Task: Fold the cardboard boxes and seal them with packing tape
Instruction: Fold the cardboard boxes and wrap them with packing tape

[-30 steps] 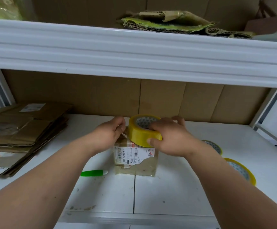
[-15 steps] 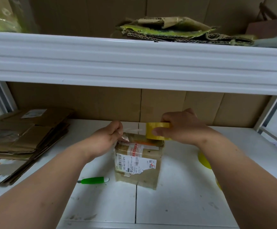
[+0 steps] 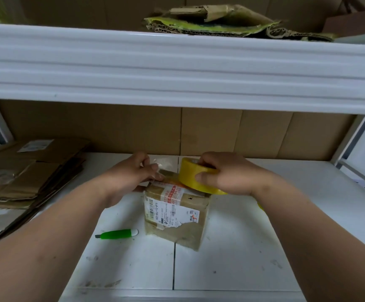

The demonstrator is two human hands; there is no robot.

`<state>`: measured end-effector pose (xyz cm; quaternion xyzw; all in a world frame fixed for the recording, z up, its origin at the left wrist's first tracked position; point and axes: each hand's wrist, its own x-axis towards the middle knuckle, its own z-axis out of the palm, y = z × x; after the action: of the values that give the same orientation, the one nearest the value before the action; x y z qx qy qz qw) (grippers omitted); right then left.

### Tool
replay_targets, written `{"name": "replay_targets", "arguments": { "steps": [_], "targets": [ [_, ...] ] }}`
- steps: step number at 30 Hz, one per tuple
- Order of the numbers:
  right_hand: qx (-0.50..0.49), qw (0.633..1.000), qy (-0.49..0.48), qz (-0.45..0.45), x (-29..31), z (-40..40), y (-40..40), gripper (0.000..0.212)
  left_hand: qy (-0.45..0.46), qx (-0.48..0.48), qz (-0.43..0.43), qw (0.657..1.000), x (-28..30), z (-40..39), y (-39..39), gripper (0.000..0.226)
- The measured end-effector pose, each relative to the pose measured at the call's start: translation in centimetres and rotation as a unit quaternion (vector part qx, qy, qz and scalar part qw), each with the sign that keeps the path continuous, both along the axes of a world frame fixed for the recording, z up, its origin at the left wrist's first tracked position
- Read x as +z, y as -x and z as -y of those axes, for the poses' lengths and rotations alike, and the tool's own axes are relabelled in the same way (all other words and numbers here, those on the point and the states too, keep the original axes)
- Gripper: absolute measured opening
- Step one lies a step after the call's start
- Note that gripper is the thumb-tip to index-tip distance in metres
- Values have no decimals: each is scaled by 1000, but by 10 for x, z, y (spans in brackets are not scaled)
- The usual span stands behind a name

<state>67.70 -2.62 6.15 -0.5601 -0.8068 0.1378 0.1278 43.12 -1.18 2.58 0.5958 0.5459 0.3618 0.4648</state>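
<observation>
A small brown cardboard box (image 3: 177, 216) with a white shipping label stands on the white shelf (image 3: 231, 258) in the middle. My right hand (image 3: 225, 175) grips a yellow roll of packing tape (image 3: 190, 175) over the box's top right. My left hand (image 3: 133, 173) pinches the clear free end of the tape (image 3: 162, 165) at the box's top left edge. A strip of clear tape spans between the two hands above the box top.
A green-handled utility knife (image 3: 118, 234) lies left of the box. Flattened cardboard boxes (image 3: 24, 171) are stacked at the left. A white upper shelf (image 3: 177, 68) carries crushed cardboard (image 3: 220, 22). A bit of another yellow roll (image 3: 260, 206) peeks below my right wrist.
My right hand carried the tape roll to the right across the box top, drawing tape out from my left hand. The view dipped and moved closer; the spare rolls got hidden behind my right arm.
</observation>
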Motion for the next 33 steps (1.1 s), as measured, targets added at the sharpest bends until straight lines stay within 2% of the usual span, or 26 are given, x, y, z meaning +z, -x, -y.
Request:
{"name": "replay_targets", "arguments": {
  "steps": [3,9,11,15,19,22,25,33],
  "targets": [
    [6,999,-19,47,-3,3,4,40,11,21,9,1000,-2,-2,2,16],
    [40,998,38,42,-1,10,-8,26,-7,28,0,1000,-10,-5,5,14],
    [36,999,-10,34,-2,13,-8,22,-4,28,7,1000,-12,-5,7,13],
    [-22,989,-147,16,1,20,0,30,-3,35,-4,999,-12,-6,10,11],
    [-90,963,-214,139,11,17,-12,49,2,33,-59,998,-18,0,10,10],
    [-133,955,-190,185,8,12,-24,58,-1,24,-48,999,-23,4,2,14],
    [-147,961,-167,163,-8,9,-30,57,1,42,3,999,-24,5,-7,12],
    [-182,973,-28,137,-14,-2,-47,60,7,-2,26,1000,-27,16,-18,13]
  ]
}}
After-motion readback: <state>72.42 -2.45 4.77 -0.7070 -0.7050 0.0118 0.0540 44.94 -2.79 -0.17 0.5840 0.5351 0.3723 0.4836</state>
